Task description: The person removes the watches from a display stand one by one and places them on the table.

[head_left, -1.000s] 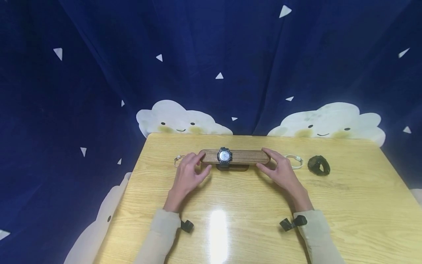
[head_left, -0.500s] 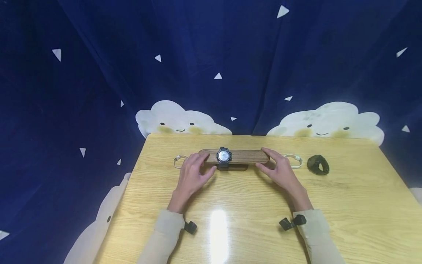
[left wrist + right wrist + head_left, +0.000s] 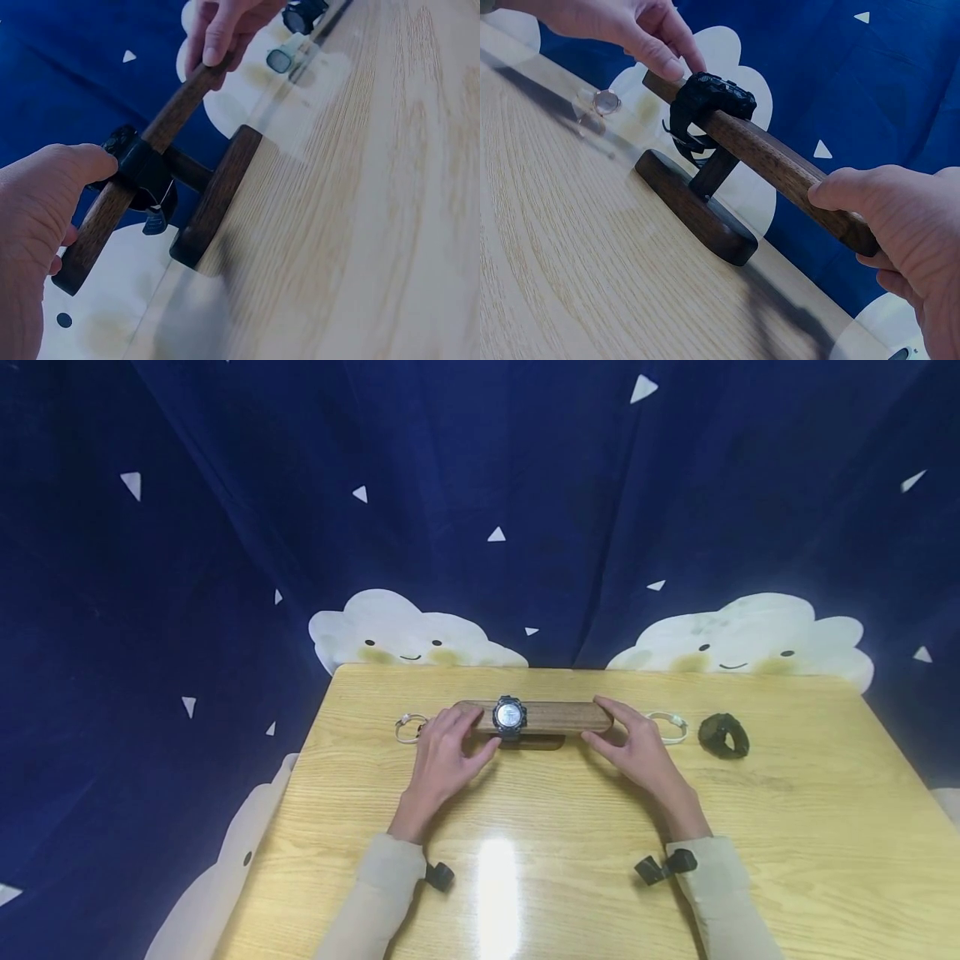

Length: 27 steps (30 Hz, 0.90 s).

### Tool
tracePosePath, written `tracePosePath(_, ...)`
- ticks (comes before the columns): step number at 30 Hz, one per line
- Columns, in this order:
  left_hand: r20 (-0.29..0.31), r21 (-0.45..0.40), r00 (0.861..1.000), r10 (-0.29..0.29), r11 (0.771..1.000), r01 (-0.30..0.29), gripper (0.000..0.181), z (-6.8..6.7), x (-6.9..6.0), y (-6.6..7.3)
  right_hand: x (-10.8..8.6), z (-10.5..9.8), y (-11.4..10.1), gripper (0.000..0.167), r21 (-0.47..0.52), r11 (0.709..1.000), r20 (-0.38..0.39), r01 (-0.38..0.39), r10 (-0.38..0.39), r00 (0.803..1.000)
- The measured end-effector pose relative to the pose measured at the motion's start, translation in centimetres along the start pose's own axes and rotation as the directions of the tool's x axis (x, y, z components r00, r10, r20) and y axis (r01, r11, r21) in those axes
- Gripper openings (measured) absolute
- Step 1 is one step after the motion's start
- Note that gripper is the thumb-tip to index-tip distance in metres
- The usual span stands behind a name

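Observation:
A black digital wristwatch (image 3: 509, 716) is strapped around the crossbar of a dark wooden T-shaped watch stand (image 3: 564, 717), left of the middle. My left hand (image 3: 442, 756) straddles the bar's left part, and its thumb and index finger reach the watch's left edge. In the left wrist view, the thumb tip lies against the black strap (image 3: 144, 169). My right hand (image 3: 641, 747) grips the bar's right end between thumb and fingers. The stand's base (image 3: 694, 206) rests on the table, and the strap's buckle side hangs under the bar.
A light-strapped watch (image 3: 408, 727) lies to the left, partly behind my left hand. Right of my right hand are a white-strapped watch (image 3: 670, 727) and a black watch (image 3: 723, 736). The wooden table (image 3: 570, 852) ends at a blue curtain (image 3: 450, 468).
My left hand has slid right along the bar, from its left end up to the watch. My right hand keeps its grip. The watch and stand look unmoved.

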State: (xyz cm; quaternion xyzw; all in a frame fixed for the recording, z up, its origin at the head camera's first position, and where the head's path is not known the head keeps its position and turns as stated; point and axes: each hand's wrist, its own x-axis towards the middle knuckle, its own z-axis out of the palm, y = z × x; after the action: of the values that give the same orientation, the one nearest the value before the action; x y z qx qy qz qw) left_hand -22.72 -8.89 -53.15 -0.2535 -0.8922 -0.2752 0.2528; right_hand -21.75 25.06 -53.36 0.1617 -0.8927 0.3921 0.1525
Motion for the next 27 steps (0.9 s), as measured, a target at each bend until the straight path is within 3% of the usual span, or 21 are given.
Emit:
tracePosePath(12,-0.017,0.042,1.000,0.000,0.999,0.001,0.060,0.4,0.3,0.5,0.0,0.0,-0.1,0.063,0.007,1.000,-0.011,0.018,-0.018,1.000)
tracePosePath(23,0.024,0.055,1.000,-0.005,0.998,0.004,0.061,0.6,0.8,0.9,0.0,0.1,0.1,0.064,0.015,1.000,-0.006,0.015,-0.015,1.000)
tracePosePath(27,0.011,0.066,1.000,0.007,0.998,-0.008,0.062,0.8,1.0,1.0,0.0,0.1,0.2,0.064,0.013,1.000,-0.008,0.017,-0.017,1.000)
